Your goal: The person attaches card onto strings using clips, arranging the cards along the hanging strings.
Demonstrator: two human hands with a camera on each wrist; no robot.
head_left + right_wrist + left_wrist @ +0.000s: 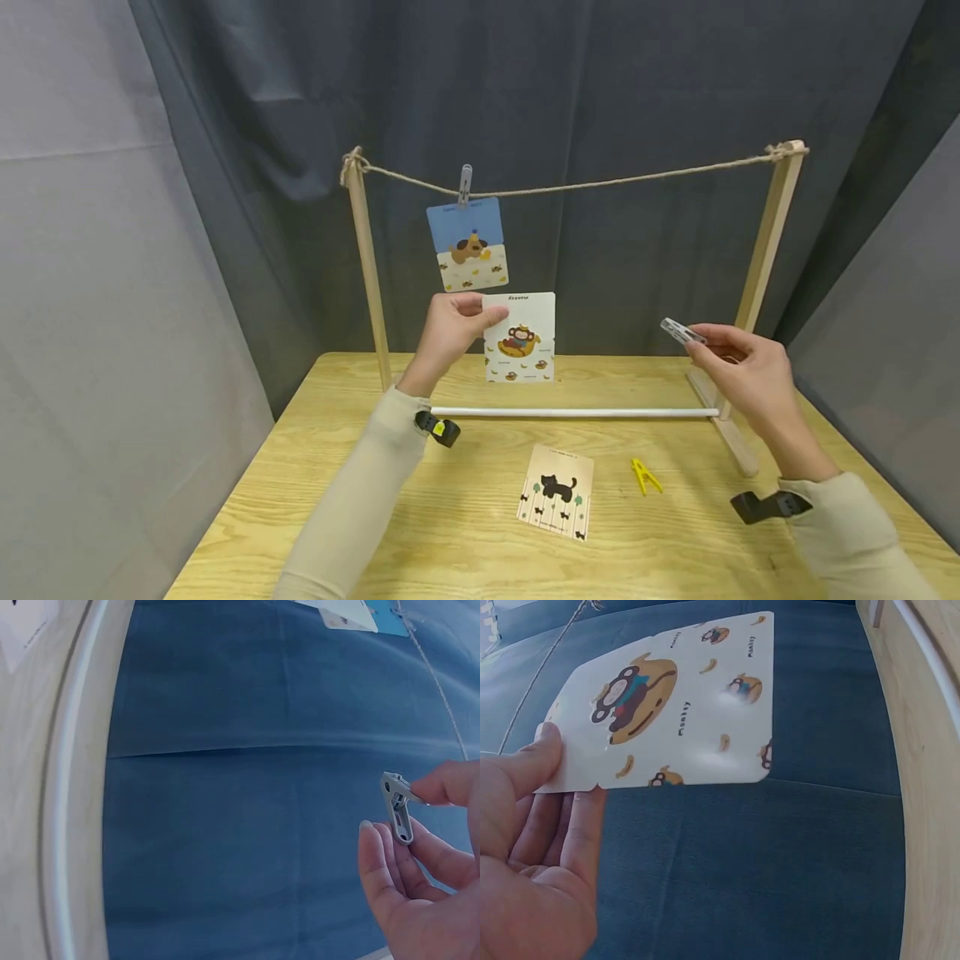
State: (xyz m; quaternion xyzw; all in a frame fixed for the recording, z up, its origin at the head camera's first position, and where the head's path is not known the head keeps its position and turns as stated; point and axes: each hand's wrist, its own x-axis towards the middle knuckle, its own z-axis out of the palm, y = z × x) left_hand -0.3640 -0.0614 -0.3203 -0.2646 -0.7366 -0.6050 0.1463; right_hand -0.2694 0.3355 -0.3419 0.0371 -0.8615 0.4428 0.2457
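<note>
My left hand (452, 331) pinches the upper left corner of a white monkey card (519, 342), thumb in front and fingers behind. In the left wrist view the monkey card (660, 712) shows its printed face, with the left hand (540, 840) at one corner. Off to the right, my right hand (750, 371) holds a grey clothespin (682, 332) between thumb and fingers. The right wrist view shows that clothespin (397, 806) at the fingertips of the right hand (427, 862). Above the monkey card, a blue dog card (471, 246) hangs from the rope (600, 185) by another clothespin (465, 185).
A cat card (557, 492) and a yellow clothespin (646, 477) lie on the wooden table (337, 517). Two wooden posts (369, 275) carry the rope, and a white rod (577, 412) runs low between them. A dark curtain (637, 83) hangs behind.
</note>
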